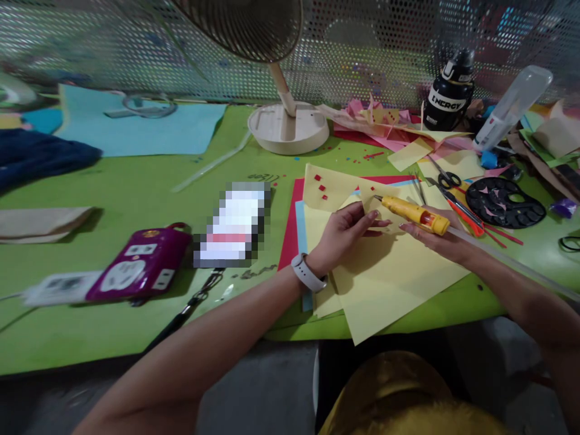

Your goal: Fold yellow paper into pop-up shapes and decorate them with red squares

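Note:
My right hand (435, 232) is wrapped round a yellow hot glue pen (410, 212), its metal tip pointing left and a long clear glue stick (512, 260) trailing from its back. Just left of the tip, my left hand (348, 229), with a white watch on the wrist, has its thumb and forefinger pinched together over the yellow paper; what they hold, if anything, is too small to make out. Under both hands lie yellow sheets (394, 284) over a light blue and a red sheet (290, 241). Several small red paper pieces (321, 188) dot the upper yellow sheet.
Right of the papers lie scissors (448, 179), tweezers (417, 188), a craft knife and a black palette (502, 202). Behind stand a fan (290, 130), a black bottle (448, 96) and paper scraps (376, 121). To the left are a phone (235, 223) and a purple power strip (140, 263).

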Demonstrator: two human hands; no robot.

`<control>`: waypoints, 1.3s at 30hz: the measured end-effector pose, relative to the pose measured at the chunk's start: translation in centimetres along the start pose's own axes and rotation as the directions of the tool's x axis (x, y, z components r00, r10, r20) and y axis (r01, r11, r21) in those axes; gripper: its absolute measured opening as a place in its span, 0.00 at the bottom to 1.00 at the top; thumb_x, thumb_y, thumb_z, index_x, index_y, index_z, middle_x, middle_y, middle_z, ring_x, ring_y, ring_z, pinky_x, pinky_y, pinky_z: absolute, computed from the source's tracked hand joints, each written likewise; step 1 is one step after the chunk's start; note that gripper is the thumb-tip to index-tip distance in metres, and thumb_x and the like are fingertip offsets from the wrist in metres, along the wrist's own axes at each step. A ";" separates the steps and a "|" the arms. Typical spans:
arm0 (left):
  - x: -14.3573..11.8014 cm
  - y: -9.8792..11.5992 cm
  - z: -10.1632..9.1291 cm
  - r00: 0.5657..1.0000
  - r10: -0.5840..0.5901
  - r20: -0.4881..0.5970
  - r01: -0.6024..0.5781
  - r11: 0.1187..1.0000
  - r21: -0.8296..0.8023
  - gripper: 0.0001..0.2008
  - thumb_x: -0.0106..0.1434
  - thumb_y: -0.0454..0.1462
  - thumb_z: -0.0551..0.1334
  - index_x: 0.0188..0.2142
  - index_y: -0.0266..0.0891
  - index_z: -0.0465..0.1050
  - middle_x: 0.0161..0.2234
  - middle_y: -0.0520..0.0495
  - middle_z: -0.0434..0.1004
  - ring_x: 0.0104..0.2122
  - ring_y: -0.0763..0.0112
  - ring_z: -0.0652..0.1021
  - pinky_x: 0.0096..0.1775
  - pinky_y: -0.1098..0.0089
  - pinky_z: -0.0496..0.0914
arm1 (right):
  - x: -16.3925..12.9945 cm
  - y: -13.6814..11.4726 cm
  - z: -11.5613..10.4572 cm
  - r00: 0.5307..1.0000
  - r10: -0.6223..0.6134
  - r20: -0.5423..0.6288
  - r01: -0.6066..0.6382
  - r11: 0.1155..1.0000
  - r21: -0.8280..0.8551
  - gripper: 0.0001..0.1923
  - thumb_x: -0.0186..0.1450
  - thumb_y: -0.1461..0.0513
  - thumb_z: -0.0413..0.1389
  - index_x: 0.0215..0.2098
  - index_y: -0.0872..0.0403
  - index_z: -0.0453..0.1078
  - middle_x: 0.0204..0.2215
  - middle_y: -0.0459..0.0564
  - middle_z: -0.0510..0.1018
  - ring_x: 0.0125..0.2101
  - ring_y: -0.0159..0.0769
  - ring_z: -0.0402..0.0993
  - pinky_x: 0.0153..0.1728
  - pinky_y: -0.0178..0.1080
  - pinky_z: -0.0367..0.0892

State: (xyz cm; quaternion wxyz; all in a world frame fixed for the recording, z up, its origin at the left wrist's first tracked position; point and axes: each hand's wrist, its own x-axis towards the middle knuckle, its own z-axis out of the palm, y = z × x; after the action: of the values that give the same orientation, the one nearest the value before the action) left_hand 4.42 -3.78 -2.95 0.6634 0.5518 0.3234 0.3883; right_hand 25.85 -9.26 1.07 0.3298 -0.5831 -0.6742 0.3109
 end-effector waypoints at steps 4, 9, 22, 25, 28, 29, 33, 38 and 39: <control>0.0 0.0 0.0 1.000 0.007 -0.007 -0.007 1.000 -0.002 0.19 0.60 0.51 0.69 0.36 0.39 0.70 0.38 0.45 0.81 0.44 0.57 0.84 0.42 0.63 0.81 | 0.0 -0.1 0.0 1.000 0.008 -0.014 -0.008 1.000 0.002 0.15 0.63 0.49 0.61 0.32 0.51 0.71 0.21 0.42 0.67 0.22 0.31 0.61 0.22 0.37 0.57; 0.0 0.0 0.0 1.000 0.011 0.003 -0.011 1.000 -0.007 0.20 0.60 0.52 0.69 0.38 0.39 0.71 0.39 0.44 0.82 0.45 0.57 0.84 0.42 0.63 0.81 | 0.0 -0.1 0.1 1.000 0.015 -0.016 -0.015 1.000 -0.004 0.15 0.62 0.49 0.62 0.32 0.51 0.71 0.21 0.42 0.67 0.22 0.31 0.60 0.22 0.38 0.56; 0.0 0.1 0.1 1.000 0.001 -0.007 -0.001 1.000 -0.015 0.20 0.58 0.52 0.70 0.37 0.39 0.71 0.38 0.45 0.82 0.44 0.56 0.84 0.41 0.64 0.81 | 0.0 0.2 0.1 0.999 0.017 -0.030 -0.018 0.999 -0.032 0.16 0.62 0.48 0.62 0.34 0.51 0.73 0.21 0.42 0.68 0.22 0.31 0.61 0.22 0.38 0.58; 0.0 0.1 0.1 1.000 -0.007 -0.010 0.006 1.000 -0.004 0.21 0.58 0.53 0.70 0.39 0.39 0.72 0.39 0.44 0.82 0.45 0.56 0.84 0.41 0.64 0.81 | 0.0 0.2 0.1 1.000 -0.004 -0.029 0.003 1.000 -0.031 0.15 0.62 0.48 0.62 0.34 0.50 0.73 0.21 0.42 0.68 0.23 0.32 0.62 0.22 0.38 0.58; 0.0 0.0 0.0 1.000 0.005 -0.011 -0.005 1.000 0.005 0.20 0.59 0.52 0.69 0.37 0.39 0.71 0.38 0.45 0.81 0.45 0.57 0.84 0.41 0.64 0.81 | 0.1 0.3 0.1 0.999 -0.012 -0.034 0.011 1.000 -0.026 0.15 0.62 0.48 0.62 0.33 0.49 0.72 0.21 0.42 0.68 0.22 0.32 0.61 0.21 0.38 0.57; 0.0 0.0 0.0 1.000 0.009 -0.013 -0.009 1.000 0.009 0.20 0.59 0.52 0.69 0.37 0.39 0.71 0.38 0.45 0.81 0.45 0.57 0.84 0.41 0.64 0.81 | 0.1 0.4 0.1 0.999 -0.013 -0.036 0.012 1.000 -0.027 0.15 0.62 0.48 0.62 0.33 0.49 0.72 0.21 0.42 0.68 0.22 0.32 0.61 0.22 0.38 0.57; 0.0 -0.1 0.0 0.999 0.030 -0.012 -0.030 0.999 0.017 0.21 0.59 0.53 0.69 0.39 0.38 0.71 0.40 0.44 0.81 0.46 0.55 0.83 0.41 0.63 0.81 | 0.1 0.4 0.1 1.000 -0.005 -0.016 0.005 1.000 -0.009 0.14 0.63 0.48 0.62 0.33 0.50 0.72 0.22 0.42 0.68 0.23 0.32 0.61 0.23 0.38 0.58; 0.0 0.0 0.0 1.000 0.025 -0.017 -0.024 1.000 0.010 0.23 0.58 0.54 0.69 0.36 0.38 0.70 0.38 0.44 0.81 0.46 0.54 0.83 0.40 0.64 0.81 | 0.0 0.4 0.2 1.000 0.008 -0.001 -0.008 1.000 0.013 0.13 0.63 0.50 0.62 0.33 0.51 0.73 0.24 0.43 0.67 0.24 0.31 0.61 0.23 0.38 0.57; 0.0 0.0 0.0 1.000 0.023 -0.019 -0.023 1.000 0.008 0.23 0.58 0.54 0.70 0.37 0.38 0.70 0.38 0.44 0.81 0.46 0.54 0.84 0.40 0.64 0.81 | 0.0 0.4 0.2 1.000 0.007 -0.002 -0.007 1.000 0.013 0.13 0.63 0.50 0.62 0.33 0.51 0.73 0.24 0.43 0.67 0.24 0.31 0.60 0.23 0.38 0.57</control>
State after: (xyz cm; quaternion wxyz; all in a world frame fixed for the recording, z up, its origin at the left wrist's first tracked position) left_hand 4.40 -3.81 -3.00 0.6537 0.5541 0.3249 0.4001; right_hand 25.92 -9.18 0.65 0.3332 -0.5836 -0.6697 0.3160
